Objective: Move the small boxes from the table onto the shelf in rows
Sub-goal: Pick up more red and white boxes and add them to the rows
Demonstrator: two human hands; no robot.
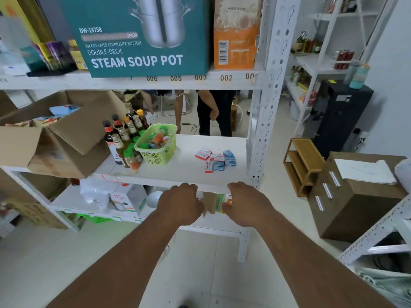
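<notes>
Several small boxes (215,160), red-and-white and blue, lie in a loose cluster on the right part of the white middle shelf (189,174). My left hand (181,202) and my right hand (245,203) hover side by side just in front of and below that shelf's front edge, backs facing the camera. The fingers of both hands curl downward, so the palms are hidden. Whether either hand holds anything cannot be told. A brown and green-white package (214,202) shows between the hands, apparently on the lower shelf.
A green basket (155,156) of jars and a group of sauce bottles (123,138) stand left of the boxes, beside an open cardboard carton (66,138). A steel upright (262,130) bounds the shelf on the right. A person stands behind the rack. A brown drawer unit (355,196) is at right.
</notes>
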